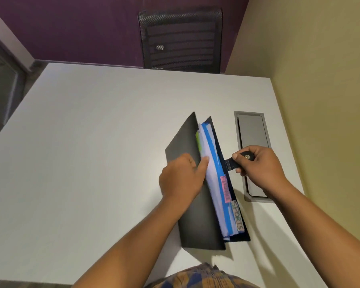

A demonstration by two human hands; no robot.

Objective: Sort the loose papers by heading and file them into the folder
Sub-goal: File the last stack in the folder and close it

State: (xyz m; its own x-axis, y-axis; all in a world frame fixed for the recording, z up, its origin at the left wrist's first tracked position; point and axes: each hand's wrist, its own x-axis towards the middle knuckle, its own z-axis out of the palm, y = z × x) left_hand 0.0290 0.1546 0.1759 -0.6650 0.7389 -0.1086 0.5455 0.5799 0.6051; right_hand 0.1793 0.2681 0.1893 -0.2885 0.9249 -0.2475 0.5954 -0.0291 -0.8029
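A black folder [197, 217] lies on the white table [92, 163], its front cover partly raised. White papers [211, 177] and blue dividers [216, 169] show in the gap, with a pink tab [226, 189] and a tab reading SPORTS [237, 215] at the right edge. My left hand [181, 177] presses on the front cover, thumb at the paper edge. My right hand [260, 167] pinches the folder's black closure strap [233, 163], which carries a metal snap button [247, 156].
A grey cable-port flap [253, 129] is set into the table just right of the folder. A black mesh chair [181, 38] stands behind the far edge. A yellow wall runs along the right side.
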